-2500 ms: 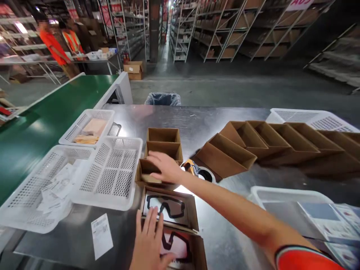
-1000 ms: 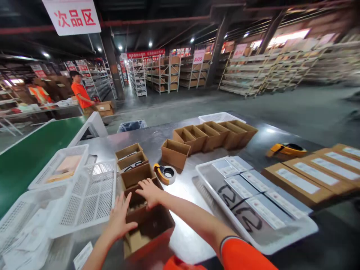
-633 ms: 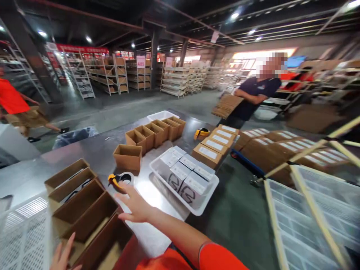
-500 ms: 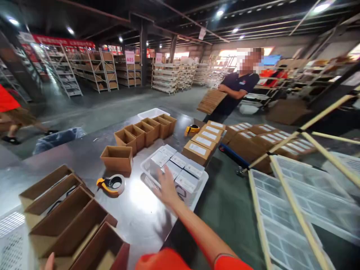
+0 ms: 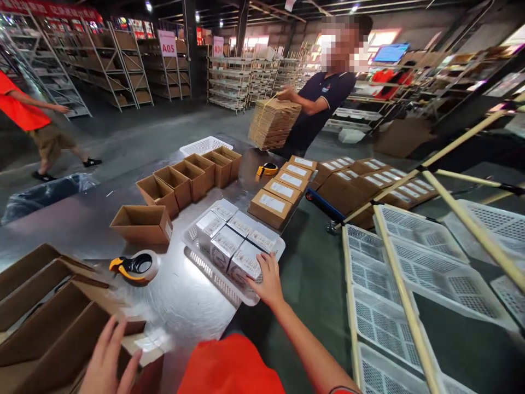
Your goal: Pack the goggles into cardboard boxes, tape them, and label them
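Observation:
My right hand is on the nearest white box, thumb at its front side and fingers over its end. This box sits with several like it, labelled on top, in a white perforated plastic basket at the table's edge. My left hand, fingers spread and slightly blurred, hovers at the row of open cardboard cartons at lower left; whether it touches one I cannot tell. A tape dispenser with a yellow and black handle lies between the cartons and the basket.
More open cartons line the metal table, with closed labelled cartons on its right. A second tape dispenser lies beyond. A person carries strapped flat cardboard. A rack of white baskets stands right.
My right hand has moved from above the basket's left side to the nearest white box. My left hand has come further into view over the cartons. The person opposite has lifted the cardboard stack upright.

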`<move>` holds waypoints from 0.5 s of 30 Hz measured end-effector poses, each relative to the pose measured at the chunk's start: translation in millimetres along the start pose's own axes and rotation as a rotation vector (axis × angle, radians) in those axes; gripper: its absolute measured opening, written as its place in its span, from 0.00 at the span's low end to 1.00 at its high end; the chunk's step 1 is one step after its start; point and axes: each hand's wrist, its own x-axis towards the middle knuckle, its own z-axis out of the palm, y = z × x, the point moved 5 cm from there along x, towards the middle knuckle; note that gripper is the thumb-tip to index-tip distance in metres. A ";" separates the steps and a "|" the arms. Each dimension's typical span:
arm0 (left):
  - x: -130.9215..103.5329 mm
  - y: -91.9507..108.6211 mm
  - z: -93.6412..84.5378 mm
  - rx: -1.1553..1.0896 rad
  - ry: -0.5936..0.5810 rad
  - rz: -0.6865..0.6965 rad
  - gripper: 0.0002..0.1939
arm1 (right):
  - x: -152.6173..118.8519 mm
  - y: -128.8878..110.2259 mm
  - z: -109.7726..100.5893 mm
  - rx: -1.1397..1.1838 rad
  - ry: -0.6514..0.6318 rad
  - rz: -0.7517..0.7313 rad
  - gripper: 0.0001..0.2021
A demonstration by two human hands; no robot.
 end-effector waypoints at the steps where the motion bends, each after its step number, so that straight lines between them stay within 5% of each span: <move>1: 3.0 17.8 13.3 -0.012 -0.054 0.036 0.33 | -3.0 -0.5 0.0 0.033 0.026 0.011 0.30; 4: 6.7 62.4 44.7 -0.039 -0.194 0.111 0.28 | -10.0 0.1 2.4 0.124 0.062 0.098 0.29; 7: 6.6 87.0 59.5 -0.061 -0.268 0.168 0.26 | -13.2 -3.5 0.0 0.243 0.109 0.155 0.31; 11: 9.7 97.2 60.4 -0.124 -0.293 0.177 0.25 | -11.0 -29.9 -29.1 0.380 0.219 0.049 0.29; 15: 27.0 112.9 50.4 -0.215 -0.304 0.126 0.30 | -1.2 -75.0 -71.0 0.462 0.118 -0.194 0.33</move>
